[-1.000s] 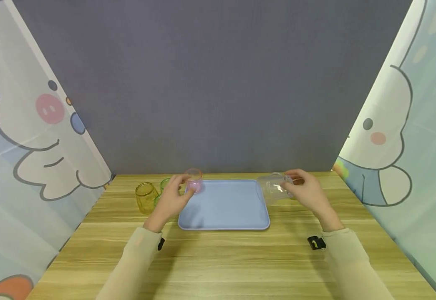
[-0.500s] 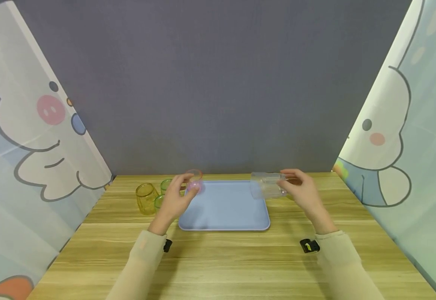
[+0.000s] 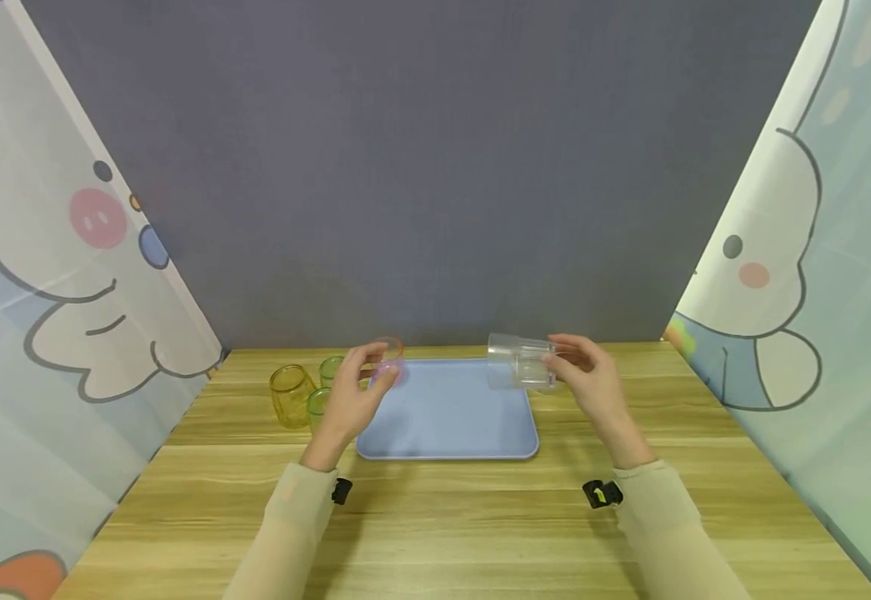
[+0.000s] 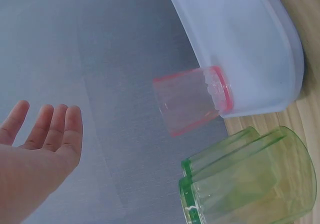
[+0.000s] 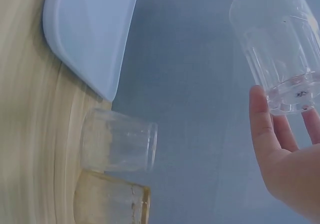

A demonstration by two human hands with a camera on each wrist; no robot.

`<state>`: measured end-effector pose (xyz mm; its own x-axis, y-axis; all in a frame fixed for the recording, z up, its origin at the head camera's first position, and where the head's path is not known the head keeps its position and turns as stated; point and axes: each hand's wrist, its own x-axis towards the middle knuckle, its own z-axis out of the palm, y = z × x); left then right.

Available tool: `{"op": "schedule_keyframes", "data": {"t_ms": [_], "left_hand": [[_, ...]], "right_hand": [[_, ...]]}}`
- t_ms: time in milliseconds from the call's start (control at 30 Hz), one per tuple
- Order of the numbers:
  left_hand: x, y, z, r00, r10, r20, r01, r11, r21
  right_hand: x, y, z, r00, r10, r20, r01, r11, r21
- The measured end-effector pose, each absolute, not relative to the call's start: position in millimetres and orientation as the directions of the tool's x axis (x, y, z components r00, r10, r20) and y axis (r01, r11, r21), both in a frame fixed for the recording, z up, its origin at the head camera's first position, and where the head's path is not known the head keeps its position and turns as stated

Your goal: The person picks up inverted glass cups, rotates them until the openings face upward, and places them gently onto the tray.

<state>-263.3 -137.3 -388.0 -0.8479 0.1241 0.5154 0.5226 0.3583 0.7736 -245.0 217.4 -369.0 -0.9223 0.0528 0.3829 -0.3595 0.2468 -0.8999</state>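
Note:
Near the tray's far left corner my left hand [image 3: 352, 400] is loosely spread, overlapping a pink-rimmed clear cup [image 3: 390, 353] in the head view. The left wrist view has that cup upright on the tray corner, apart from the relaxed fingers [image 4: 73, 126]. Over the tray's right end, my right hand [image 3: 588, 379] grips a clear plastic cup [image 3: 510, 360] by its base. This cup lies tilted sideways in the head view, its mouth pointing left. In the right wrist view, fingers and thumb surround the cup's base [image 5: 292, 91].
A pale blue tray [image 3: 446, 417] lies mid-table. Left of it stand a yellow cup [image 3: 290, 396] and two green cups [image 4: 250, 179]. Another clear cup [image 5: 120, 141] and an amber cup [image 5: 110, 199] stand right of the tray. A grey panel [image 3: 435, 183] rises behind the table.
My right hand has carried the clear cup leftward, from the tray's right edge to over its right end. The left hand has shifted slightly right; the pink-rimmed cup stays put.

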Motion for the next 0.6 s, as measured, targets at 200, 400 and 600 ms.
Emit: {"op": "schedule_keyframes", "data": {"t_ms": [200, 400, 600], "left_hand": [[-254, -131, -377, -0.853, 0.107, 0.511, 0.516, 0.323, 0.793], [-263, -133, -388, -0.839, 0.125, 0.529, 0.543, 0.263, 0.798], [-262, -130, -389, -0.841, 0.149, 0.52, 0.541, 0.207, 0.815]], "right_hand": [[-244, 208, -368, -0.927, 0.084, 0.365, -0.349, 0.157, -0.924], [-243, 201, -369, -0.927, 0.097, 0.362, -0.354, 0.089, -0.931], [-242, 195, -370, -0.928, 0.083, 0.363, -0.359, 0.059, -0.931]]}}
